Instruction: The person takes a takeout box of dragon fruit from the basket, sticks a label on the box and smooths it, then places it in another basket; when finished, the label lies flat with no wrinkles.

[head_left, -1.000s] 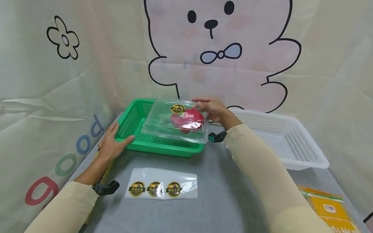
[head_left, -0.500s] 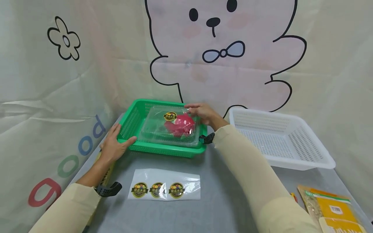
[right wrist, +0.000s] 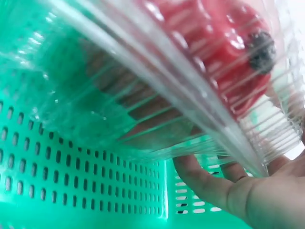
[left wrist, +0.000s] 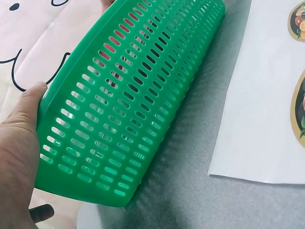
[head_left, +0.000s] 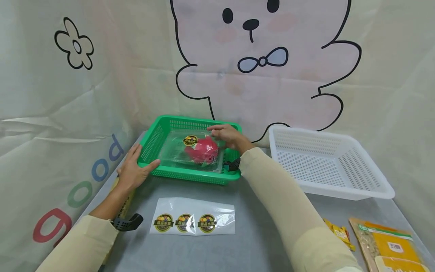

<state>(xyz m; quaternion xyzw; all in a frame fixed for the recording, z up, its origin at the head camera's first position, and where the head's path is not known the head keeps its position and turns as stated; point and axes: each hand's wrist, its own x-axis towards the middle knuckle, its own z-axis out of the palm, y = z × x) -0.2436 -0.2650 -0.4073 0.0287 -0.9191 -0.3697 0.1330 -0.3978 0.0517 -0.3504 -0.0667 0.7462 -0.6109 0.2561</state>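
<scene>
A clear plastic clamshell box (head_left: 170,151) lies inside the green perforated basket (head_left: 190,175), tilted in the right wrist view. Through its lid shows a pinkish-red fruit (head_left: 204,149) resembling a dragon fruit, with a dark tip (right wrist: 261,51). On the lid sits a round black-and-gold sticker (head_left: 190,140). My right hand (head_left: 228,136) holds the box by its right side, fingers over the far edge; the clear plastic partly blurs the view of the fingers. My left hand (head_left: 133,172) grips the basket's near left corner, thumb (left wrist: 29,102) at the rim, its other fingers mostly hidden in the left wrist view.
A sheet with three round stickers (head_left: 192,230) lies in front of the basket. To the right stands a white perforated basket (head_left: 340,192). A yellow packet (head_left: 341,234) and a larger yellow-and-orange bag (head_left: 391,245) lie at the front right. A printed cloth stands behind.
My right hand has lowered the clamshell box into the green basket, moving it left and down. My left hand has stayed on the basket's corner.
</scene>
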